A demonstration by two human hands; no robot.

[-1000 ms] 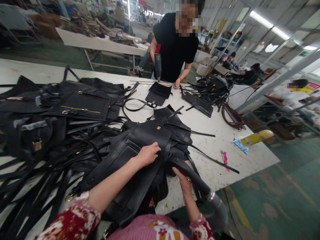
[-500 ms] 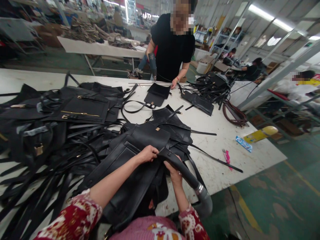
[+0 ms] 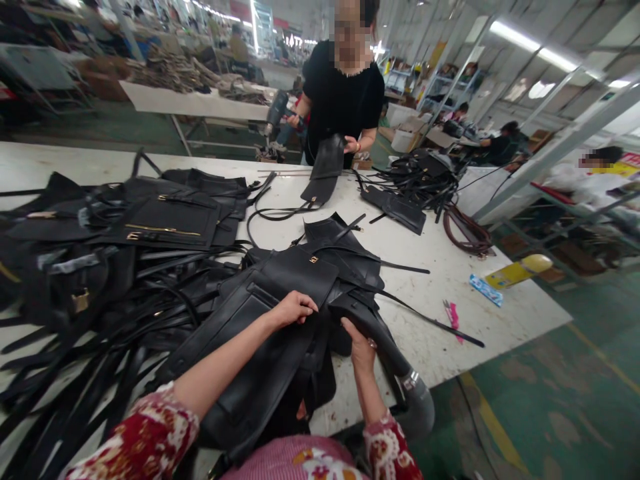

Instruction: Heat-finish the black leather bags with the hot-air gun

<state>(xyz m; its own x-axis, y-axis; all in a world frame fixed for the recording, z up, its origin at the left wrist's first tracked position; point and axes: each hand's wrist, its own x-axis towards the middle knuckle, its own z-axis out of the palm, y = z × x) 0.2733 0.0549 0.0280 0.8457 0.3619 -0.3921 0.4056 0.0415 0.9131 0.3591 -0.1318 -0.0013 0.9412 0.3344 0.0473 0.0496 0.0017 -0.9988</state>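
Black bag [image 3: 245, 307] lies flap up on table [image 3: 520, 317], near edge; I judge table bears its weight, sparing my hands. Black nozzle [image 3: 379, 333] held low, mouth just beside left fingertips, probably for close control there. Right hand [image 3: 363, 350] grips nozzle, thumb on near side, other fingers mostly hidden. Left hand [image 3: 291, 309]: forearm stretched across bag, fingers curled by flap edge; I cannot tell whether they pinch it.
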